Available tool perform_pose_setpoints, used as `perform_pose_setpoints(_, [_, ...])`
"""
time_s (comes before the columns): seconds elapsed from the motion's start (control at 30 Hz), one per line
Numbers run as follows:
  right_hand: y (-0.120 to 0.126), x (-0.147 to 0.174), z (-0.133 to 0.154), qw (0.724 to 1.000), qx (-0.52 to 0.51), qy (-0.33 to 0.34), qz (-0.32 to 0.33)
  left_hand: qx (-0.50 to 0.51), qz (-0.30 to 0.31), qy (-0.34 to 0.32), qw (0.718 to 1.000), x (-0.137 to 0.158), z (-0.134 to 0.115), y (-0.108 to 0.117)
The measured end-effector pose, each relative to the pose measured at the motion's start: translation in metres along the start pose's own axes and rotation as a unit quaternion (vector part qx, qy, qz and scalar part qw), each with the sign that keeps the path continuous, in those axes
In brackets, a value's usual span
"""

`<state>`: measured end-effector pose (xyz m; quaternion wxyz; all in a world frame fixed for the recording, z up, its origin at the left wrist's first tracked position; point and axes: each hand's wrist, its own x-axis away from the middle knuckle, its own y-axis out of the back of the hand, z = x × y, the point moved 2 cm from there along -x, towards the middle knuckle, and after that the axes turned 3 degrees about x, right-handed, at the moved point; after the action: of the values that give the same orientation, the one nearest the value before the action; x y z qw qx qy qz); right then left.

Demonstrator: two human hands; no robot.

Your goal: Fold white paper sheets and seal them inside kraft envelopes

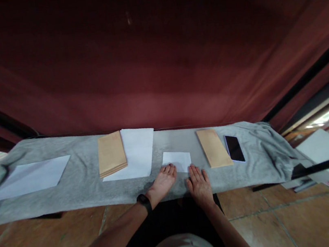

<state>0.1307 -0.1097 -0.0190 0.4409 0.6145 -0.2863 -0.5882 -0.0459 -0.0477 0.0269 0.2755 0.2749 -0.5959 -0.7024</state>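
A small white paper (177, 160), folded or cut to a rectangle, lies flat on the grey cloth in front of me. My left hand (164, 180) rests with its fingertips on the paper's near left corner, the fingers stretched out. Beside the paper's near right corner, my right hand (199, 185) lies flat with fingers extended, the fingertips at or just touching its edge. Neither hand grips anything. To the right lies a single brown envelope (215, 147). On the left, a stack of brown envelopes (111, 153) partly covers some larger white paper (139, 152).
A phone (234, 148) with a dark screen lies right of the single envelope. Another white sheet (33, 176) is at the far left of the grey cloth (85, 197). A dark red curtain (158, 79) hangs behind, and black poles (309, 77) flank the sides.
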Motion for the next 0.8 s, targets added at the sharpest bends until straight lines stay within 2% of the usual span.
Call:
perform_pose_setpoints(0.4, [0.006,-0.007,-0.006,0.996,-0.083,-0.027,0.012,-0.007,-0.029,-0.036,0.999,-0.004,0.006,0.015])
perform_pose_setpoints(0.63, [0.028,-0.025,-0.013,0.985,-0.172,-0.031,0.008,0.050,-0.081,-0.055,0.994,0.010,-0.002,0.037])
perform_pose_setpoints(0.73, [0.041,-0.037,-0.017,0.971,-0.234,-0.050,0.013,0.160,-0.112,0.003,0.981,0.014,0.007,0.043])
perform_pose_setpoints(0.8, [0.048,-0.044,-0.019,0.953,-0.295,-0.074,0.013,0.278,-0.141,0.091,0.946,0.013,0.019,0.043])
